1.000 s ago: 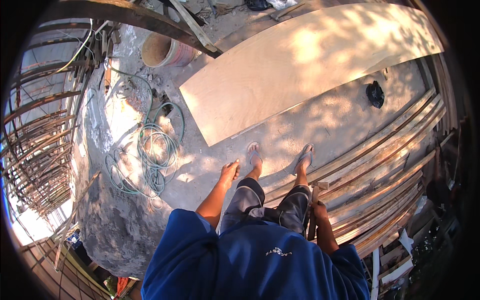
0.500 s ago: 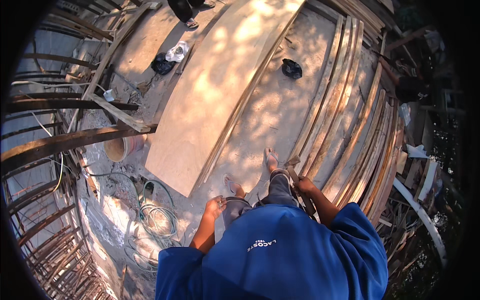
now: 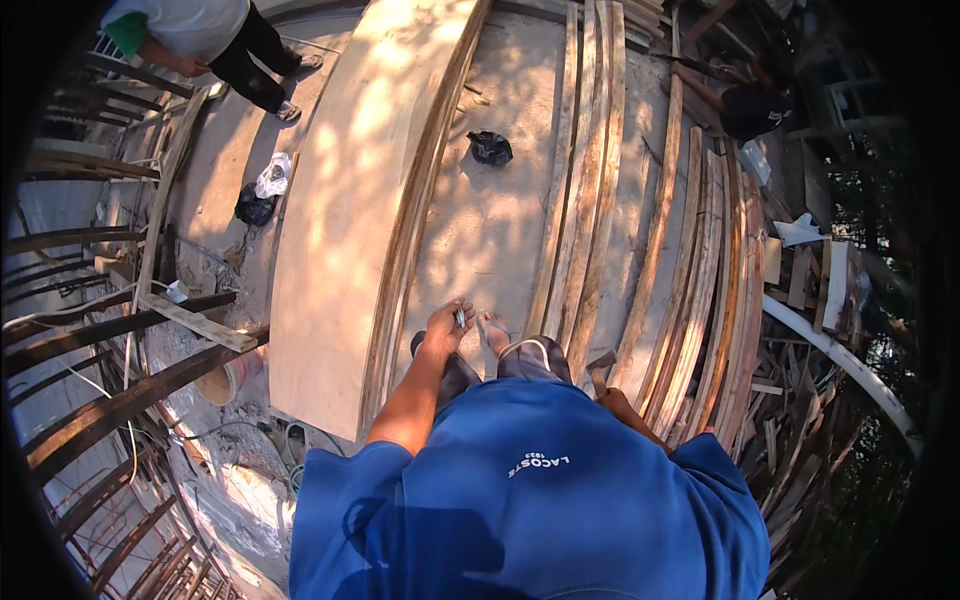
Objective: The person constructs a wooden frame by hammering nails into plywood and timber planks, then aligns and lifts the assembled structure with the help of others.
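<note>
My left hand [image 3: 447,322] is closed in front of my left knee, near the long edge of a stack of plywood sheets [image 3: 335,200]. Something small and shiny shows at its fingers, too small to name. Low at my right side, my right hand [image 3: 617,405] grips a hammer [image 3: 602,366], its head pointing up and forward. Part of that hand and the lower handle are hidden by my body and sleeve. Long wooden boards [image 3: 585,190] lie on the ground to the right of my feet.
Another person [image 3: 235,45] stands beyond the plywood at the far left; a second person [image 3: 745,105] is at the far right. Black plastic bags [image 3: 490,148] lie on the ground. A bucket [image 3: 222,382] and dark timber beams [image 3: 140,400] are at left, scrap wood [image 3: 790,440] at right.
My view has turned and my body has moved forward. My left hand has risen forward from my thigh. The hammer has dropped back beside my right hip. The far-left person shows more fully.
</note>
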The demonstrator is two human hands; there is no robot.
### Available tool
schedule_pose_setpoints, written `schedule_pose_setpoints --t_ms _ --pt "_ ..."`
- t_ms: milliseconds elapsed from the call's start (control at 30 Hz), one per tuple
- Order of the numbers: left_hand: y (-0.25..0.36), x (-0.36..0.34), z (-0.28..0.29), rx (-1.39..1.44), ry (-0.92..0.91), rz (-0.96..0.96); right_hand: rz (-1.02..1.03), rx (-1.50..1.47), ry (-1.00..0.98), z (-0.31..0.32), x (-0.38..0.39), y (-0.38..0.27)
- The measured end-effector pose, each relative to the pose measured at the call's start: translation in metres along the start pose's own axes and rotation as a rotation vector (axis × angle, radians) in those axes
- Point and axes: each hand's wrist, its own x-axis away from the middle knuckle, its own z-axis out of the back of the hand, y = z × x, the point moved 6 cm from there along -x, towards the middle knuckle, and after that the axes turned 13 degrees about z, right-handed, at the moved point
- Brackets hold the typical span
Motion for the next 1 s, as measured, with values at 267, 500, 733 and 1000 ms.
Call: schedule_pose_setpoints --t_ms 267,500,733,1000 --pt "0.058 -0.07 -0.049 -0.094 -0.064 0.14 0.047 0.113 -0.014 0.009 -0.018 -0.03" --pt "0.148 -0.142 -0.106 -0.264 -0.037 0.118 0.115 -0.038 0.028 0.023 -0.077 -0.109" --pt "0.232 -0.218 -0.159 -0.162 0.054 0.136 -0.205 -0.585 0.115 0.051 -0.131 -0.229" --pt "0.304 -0.389 -0.218 0.074 0.07 0.049 -0.24 -0.585 0.031 0.08 -0.24 -0.267"
